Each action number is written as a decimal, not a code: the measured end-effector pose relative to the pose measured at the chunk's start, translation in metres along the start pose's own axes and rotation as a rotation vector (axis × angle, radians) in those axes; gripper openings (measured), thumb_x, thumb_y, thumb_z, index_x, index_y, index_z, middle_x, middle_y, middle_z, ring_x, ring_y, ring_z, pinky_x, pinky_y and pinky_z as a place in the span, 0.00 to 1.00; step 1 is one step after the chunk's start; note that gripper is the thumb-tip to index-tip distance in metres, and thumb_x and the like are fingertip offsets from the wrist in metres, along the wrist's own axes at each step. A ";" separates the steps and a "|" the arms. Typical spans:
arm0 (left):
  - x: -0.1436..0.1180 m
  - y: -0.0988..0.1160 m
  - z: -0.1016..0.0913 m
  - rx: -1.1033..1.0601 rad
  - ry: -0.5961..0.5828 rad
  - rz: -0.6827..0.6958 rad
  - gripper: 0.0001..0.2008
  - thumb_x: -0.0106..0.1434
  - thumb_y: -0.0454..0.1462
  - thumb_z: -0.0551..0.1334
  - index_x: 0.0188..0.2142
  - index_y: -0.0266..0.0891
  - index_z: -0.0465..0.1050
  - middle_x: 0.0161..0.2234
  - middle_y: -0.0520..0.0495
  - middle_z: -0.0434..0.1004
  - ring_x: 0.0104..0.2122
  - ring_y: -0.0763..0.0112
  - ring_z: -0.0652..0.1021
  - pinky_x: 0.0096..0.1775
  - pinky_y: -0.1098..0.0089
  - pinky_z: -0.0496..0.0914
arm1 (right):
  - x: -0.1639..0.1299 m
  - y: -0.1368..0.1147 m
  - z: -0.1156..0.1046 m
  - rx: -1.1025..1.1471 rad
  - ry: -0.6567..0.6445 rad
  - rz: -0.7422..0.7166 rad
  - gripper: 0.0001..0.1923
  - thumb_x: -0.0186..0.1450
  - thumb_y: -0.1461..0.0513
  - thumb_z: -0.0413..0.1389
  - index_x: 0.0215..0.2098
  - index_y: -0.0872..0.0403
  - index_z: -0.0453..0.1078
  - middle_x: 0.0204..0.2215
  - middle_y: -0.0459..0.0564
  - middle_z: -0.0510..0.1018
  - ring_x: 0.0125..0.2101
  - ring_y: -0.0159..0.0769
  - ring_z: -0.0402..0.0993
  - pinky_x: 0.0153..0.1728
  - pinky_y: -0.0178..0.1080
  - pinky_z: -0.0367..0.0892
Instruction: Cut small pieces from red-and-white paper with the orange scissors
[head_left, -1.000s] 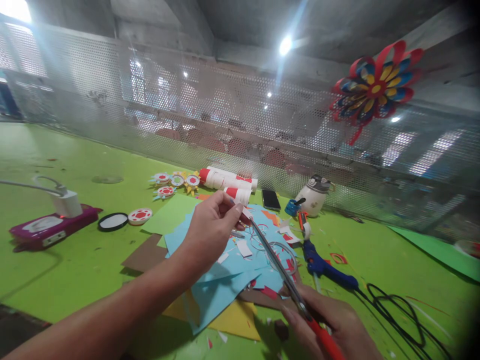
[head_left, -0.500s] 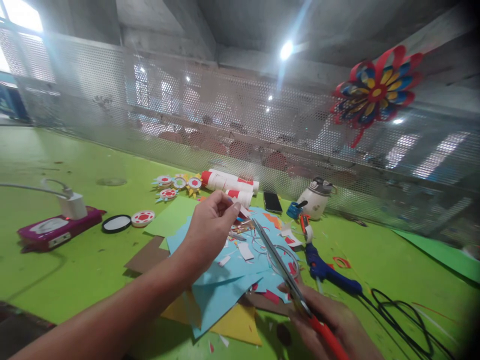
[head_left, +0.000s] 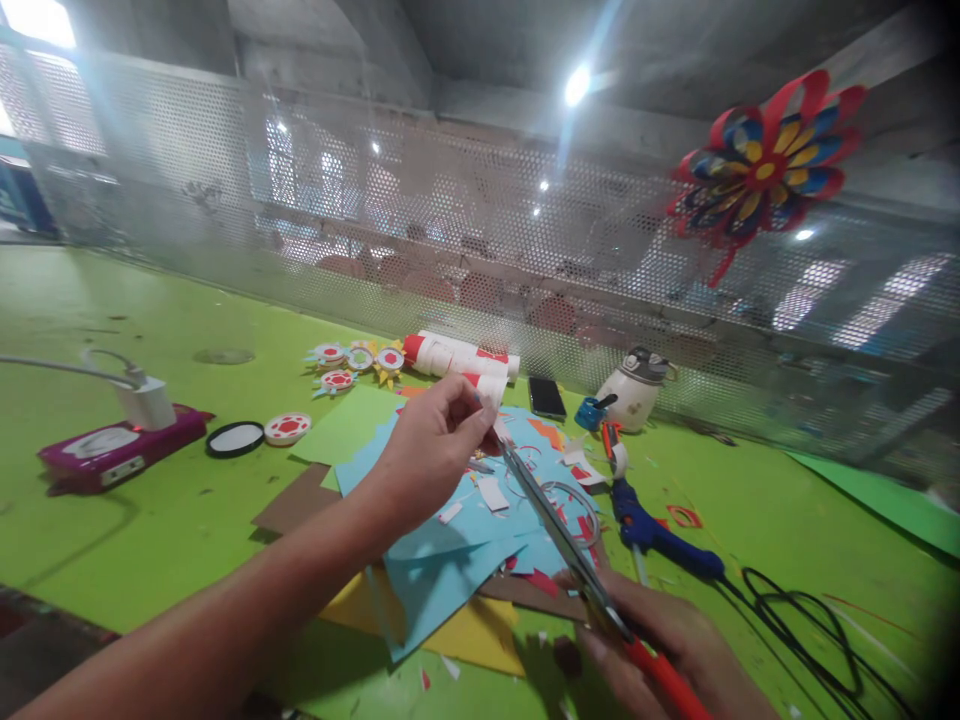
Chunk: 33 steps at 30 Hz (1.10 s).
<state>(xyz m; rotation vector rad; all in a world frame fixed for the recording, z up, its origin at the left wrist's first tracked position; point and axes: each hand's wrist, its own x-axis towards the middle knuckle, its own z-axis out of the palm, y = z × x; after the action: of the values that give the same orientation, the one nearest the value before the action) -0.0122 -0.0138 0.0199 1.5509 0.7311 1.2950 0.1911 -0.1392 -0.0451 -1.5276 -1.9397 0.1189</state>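
I see a blue glue gun (head_left: pixel 660 532), a phone (head_left: pixel 546 397) and a paper flower (head_left: pixel 765 165) beyond the green table (head_left: pixel 150 500).

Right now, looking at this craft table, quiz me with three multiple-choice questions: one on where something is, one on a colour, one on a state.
1. Where does the paper flower hang?
A. On the mesh screen, upper right
B. On the table
C. In the left hand

2. What colour are the handles of the scissors?
A. Blue
B. Red
C. Green

3. What is the left hand doing?
A. Lying flat
B. Gripping the glue gun
C. Pinching a small paper piece at the blade tips

Answers: 1 A, it sits high on the mesh; 2 B, red shows in the right hand; 3 C, fingertips are closed on the piece.
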 end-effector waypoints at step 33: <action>0.004 -0.003 0.002 -0.069 -0.231 -0.173 0.07 0.56 0.33 0.61 0.24 0.37 0.64 0.22 0.50 0.72 0.21 0.76 0.73 0.25 0.73 0.66 | 0.025 -0.013 -0.016 0.154 -0.085 0.245 0.16 0.64 0.55 0.49 0.40 0.57 0.70 0.25 0.48 0.73 0.25 0.38 0.71 0.25 0.34 0.66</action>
<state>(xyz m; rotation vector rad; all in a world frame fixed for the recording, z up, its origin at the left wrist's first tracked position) -0.0087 -0.0099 0.0186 1.5158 0.6508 0.9851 0.1868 -0.1259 -0.0157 -1.6721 -1.7554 0.4355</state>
